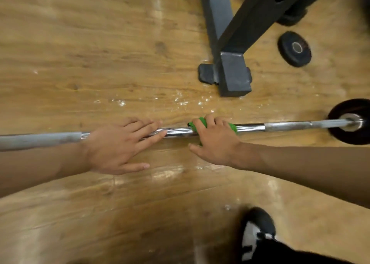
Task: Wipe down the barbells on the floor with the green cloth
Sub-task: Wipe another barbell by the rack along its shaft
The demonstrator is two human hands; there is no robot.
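Observation:
A chrome barbell (250,128) lies across the wooden floor from left to right, with a black weight plate (340,111) on its right end. My right hand (216,141) grips the green cloth (233,128), which is wrapped round the bar near its middle; only the cloth's edges show past my fingers. My left hand (120,145) rests flat on the bar just left of the cloth, fingers straight and pointing right along the shaft.
A dark metal rack base (234,73) with a rubber foot stands just beyond the bar. A small black weight plate (294,49) lies loose to its right. My shoe (256,231) is at the bottom right. White scuffs mark the floor.

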